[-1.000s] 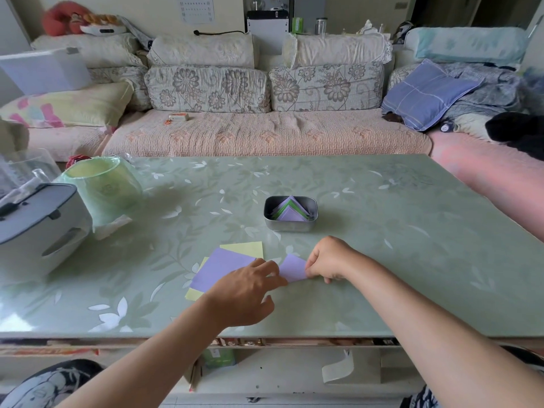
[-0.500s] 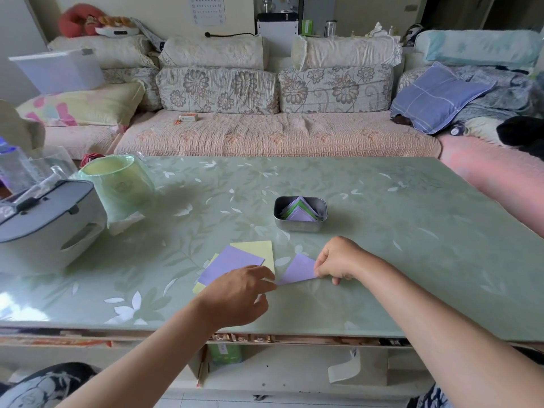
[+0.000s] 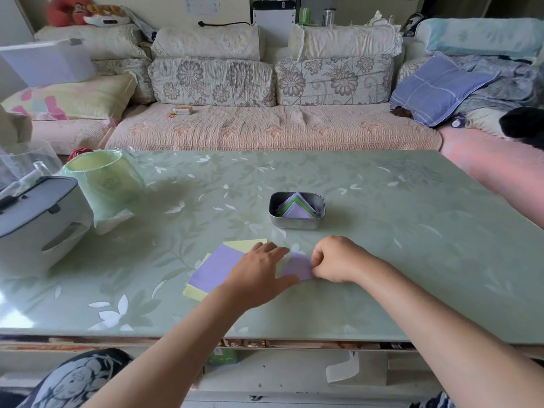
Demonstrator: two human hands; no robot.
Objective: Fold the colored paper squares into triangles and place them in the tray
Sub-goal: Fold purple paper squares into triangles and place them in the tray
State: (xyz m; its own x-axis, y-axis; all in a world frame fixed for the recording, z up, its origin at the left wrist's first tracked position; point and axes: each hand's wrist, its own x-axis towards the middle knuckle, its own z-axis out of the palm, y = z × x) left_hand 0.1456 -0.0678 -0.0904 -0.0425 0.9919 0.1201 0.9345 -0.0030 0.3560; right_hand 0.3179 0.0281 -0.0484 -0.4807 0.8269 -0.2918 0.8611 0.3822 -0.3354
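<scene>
Item: purple paper (image 3: 297,267), lower centre, mid-fold. Your left hand (image 3: 259,272) lies flat against it; right hand (image 3: 335,259) pinches its edge. Match corners, then crease firmly.

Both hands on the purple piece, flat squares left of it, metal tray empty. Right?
No: the head view shows the tray holding folded purple and green triangles. Left hand and right hand are on the purple piece, flat squares left of it.

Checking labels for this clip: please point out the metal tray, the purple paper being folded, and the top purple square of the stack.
metal tray (image 3: 295,224): head view, on its front wall.
purple paper being folded (image 3: 298,267): head view, on its exposed middle.
top purple square (image 3: 213,270): head view, on its bare centre.
</scene>
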